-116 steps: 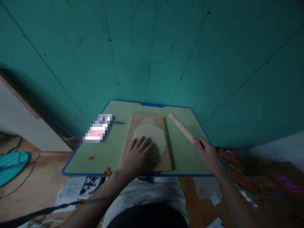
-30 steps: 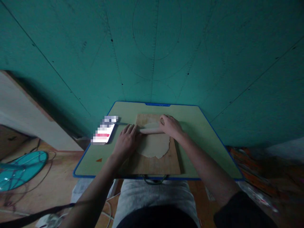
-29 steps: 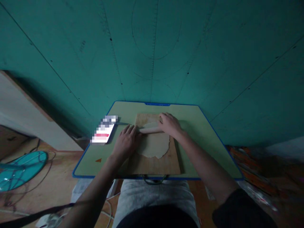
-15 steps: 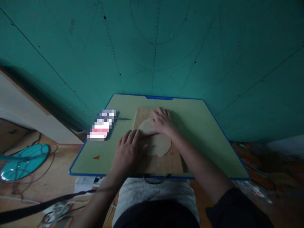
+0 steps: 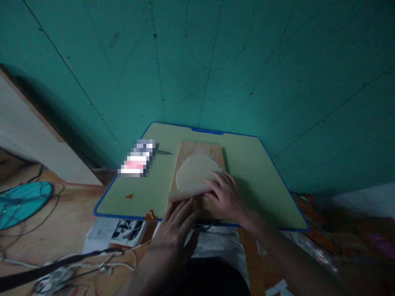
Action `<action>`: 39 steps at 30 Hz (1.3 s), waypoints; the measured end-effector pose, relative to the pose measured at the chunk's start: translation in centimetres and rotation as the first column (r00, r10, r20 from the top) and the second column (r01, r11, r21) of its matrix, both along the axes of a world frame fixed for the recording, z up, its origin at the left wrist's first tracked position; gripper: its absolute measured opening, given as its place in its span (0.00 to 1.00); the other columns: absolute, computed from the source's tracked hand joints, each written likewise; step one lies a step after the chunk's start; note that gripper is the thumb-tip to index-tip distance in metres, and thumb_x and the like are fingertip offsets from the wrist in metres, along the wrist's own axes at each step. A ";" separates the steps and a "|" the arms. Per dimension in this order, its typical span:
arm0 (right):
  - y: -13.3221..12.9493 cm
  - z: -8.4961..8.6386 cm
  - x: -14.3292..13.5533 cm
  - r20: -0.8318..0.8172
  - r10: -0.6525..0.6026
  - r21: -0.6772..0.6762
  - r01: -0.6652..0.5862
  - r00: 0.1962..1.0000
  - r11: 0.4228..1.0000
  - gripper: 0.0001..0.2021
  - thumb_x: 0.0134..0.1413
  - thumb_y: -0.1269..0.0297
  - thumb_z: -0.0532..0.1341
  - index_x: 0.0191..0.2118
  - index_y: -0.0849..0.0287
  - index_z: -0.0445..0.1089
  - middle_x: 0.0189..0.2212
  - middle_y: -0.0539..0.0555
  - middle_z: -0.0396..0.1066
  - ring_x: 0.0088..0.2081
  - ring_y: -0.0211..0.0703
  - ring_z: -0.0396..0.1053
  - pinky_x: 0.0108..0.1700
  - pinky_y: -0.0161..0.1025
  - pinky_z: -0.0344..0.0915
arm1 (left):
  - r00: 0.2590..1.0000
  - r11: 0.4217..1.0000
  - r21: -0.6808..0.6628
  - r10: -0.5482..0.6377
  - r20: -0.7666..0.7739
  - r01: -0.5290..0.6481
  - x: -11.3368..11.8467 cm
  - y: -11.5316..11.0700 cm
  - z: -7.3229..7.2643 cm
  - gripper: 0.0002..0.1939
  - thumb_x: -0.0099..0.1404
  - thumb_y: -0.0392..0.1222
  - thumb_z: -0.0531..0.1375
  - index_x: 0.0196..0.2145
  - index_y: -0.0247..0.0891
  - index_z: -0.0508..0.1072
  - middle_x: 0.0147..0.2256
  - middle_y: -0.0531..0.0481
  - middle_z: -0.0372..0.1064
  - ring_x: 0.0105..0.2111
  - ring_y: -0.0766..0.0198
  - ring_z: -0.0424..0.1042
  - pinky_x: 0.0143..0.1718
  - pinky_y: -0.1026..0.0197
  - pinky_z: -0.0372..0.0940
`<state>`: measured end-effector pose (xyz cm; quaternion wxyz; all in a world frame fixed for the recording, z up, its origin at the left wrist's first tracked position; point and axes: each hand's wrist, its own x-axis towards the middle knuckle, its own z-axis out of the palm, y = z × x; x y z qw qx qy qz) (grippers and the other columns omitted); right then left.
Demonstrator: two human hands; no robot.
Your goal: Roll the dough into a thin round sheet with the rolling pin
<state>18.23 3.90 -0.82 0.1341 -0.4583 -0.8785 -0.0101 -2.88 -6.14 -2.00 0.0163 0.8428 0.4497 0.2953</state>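
A pale, roughly round sheet of dough (image 5: 197, 168) lies flat on a wooden board (image 5: 200, 146). Across its near edge sits a light-coloured rolling pin (image 5: 187, 192), slightly slanted. My right hand (image 5: 226, 195) bends its fingers over the pin's right end, which it hides, with fingertips at the dough's right edge. My left hand (image 5: 177, 226) lies closer to my body, fingers stretched out flat, their tips against the near side of the pin. Its thumb is in shadow.
The board rests on a pale green, blue-edged small table (image 5: 256, 181) against a green wall (image 5: 197, 61). Left on it are a blurred-out upright object (image 5: 137, 158), a knife-like blade (image 5: 164, 152) and an orange scrap (image 5: 128, 196). Cables (image 5: 114, 255) lie on the floor.
Both hands and the rolling pin have come from the dough's middle toward my body. More of the dough's far part shows. The camera view has shifted slightly.
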 end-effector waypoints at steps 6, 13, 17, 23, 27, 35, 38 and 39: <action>3.1 2.6 0.8 -0.477 -0.205 -0.103 0.177 0.855 0.979 0.08 0.57 0.61 0.63 0.42 0.55 0.69 0.37 0.56 0.77 0.37 0.49 0.74 0.38 0.42 0.69 | 0.991 0.999 -0.031 0.042 0.128 -0.039 -1.0 2.6 0.9 0.14 0.70 0.35 0.55 0.51 0.40 0.72 0.51 0.40 0.75 0.52 0.52 0.74 0.49 0.47 0.74; 8.6 4.8 -3.8 -0.939 -0.298 -0.322 -0.132 0.171 0.937 0.20 0.52 0.52 0.63 0.20 0.50 0.52 0.10 0.40 0.50 0.13 0.33 0.51 0.18 0.34 0.53 | 0.985 0.989 0.000 0.148 0.086 -0.149 -0.1 6.5 -1.6 0.15 0.70 0.38 0.57 0.53 0.36 0.71 0.56 0.38 0.72 0.59 0.47 0.68 0.59 0.38 0.66; 9.4 3.7 -6.8 -0.958 -0.270 -0.285 -0.225 0.092 0.932 0.21 0.51 0.55 0.64 0.17 0.51 0.52 0.09 0.40 0.50 0.13 0.32 0.51 0.17 0.33 0.51 | 0.987 0.987 -0.023 0.159 0.031 -0.158 0.3 6.6 -1.8 0.21 0.69 0.40 0.57 0.58 0.32 0.68 0.59 0.34 0.68 0.62 0.44 0.65 0.61 0.37 0.64; 8.4 2.5 -7.8 -0.962 -0.254 -0.272 -0.235 0.103 0.933 0.20 0.50 0.57 0.63 0.16 0.52 0.53 0.09 0.40 0.51 0.12 0.31 0.51 0.17 0.32 0.51 | 0.989 0.988 -0.049 0.146 0.039 -0.144 0.2 6.3 -1.5 0.22 0.69 0.38 0.56 0.59 0.32 0.66 0.61 0.34 0.67 0.63 0.45 0.64 0.62 0.38 0.64; 7.6 2.4 -7.8 -0.957 -0.243 -0.277 -0.258 0.158 0.926 0.18 0.50 0.59 0.63 0.16 0.53 0.56 0.09 0.41 0.53 0.13 0.31 0.52 0.18 0.32 0.52 | 0.989 0.989 -0.052 0.138 0.043 -0.136 0.2 6.3 -1.5 0.22 0.69 0.38 0.56 0.59 0.32 0.67 0.61 0.34 0.67 0.63 0.45 0.64 0.63 0.38 0.63; 7.9 1.9 -7.8 -0.948 -0.271 -0.310 -0.279 0.170 0.909 0.17 0.48 0.60 0.63 0.17 0.52 0.54 0.09 0.39 0.51 0.12 0.31 0.49 0.16 0.32 0.49 | 0.990 0.991 -0.034 0.131 0.041 -0.130 0.2 6.3 -1.2 0.22 0.69 0.38 0.56 0.58 0.31 0.68 0.60 0.33 0.68 0.62 0.43 0.65 0.61 0.37 0.65; 8.0 1.4 -7.9 -0.954 -0.243 -0.286 -0.284 0.178 0.915 0.17 0.48 0.60 0.62 0.17 0.52 0.54 0.09 0.40 0.51 0.13 0.30 0.50 0.16 0.32 0.49 | 0.991 0.991 -0.044 0.129 0.033 -0.128 0.2 6.4 -1.2 0.22 0.68 0.38 0.57 0.58 0.30 0.68 0.60 0.32 0.67 0.63 0.43 0.64 0.61 0.36 0.64; 8.1 1.2 -7.9 -0.954 -0.235 -0.282 -0.292 0.184 0.914 0.17 0.48 0.60 0.62 0.17 0.52 0.54 0.09 0.40 0.51 0.13 0.31 0.50 0.17 0.32 0.49 | 0.991 0.991 -0.045 0.130 0.028 -0.129 0.2 6.4 -1.3 0.22 0.69 0.38 0.57 0.58 0.30 0.68 0.60 0.32 0.67 0.63 0.43 0.64 0.61 0.36 0.64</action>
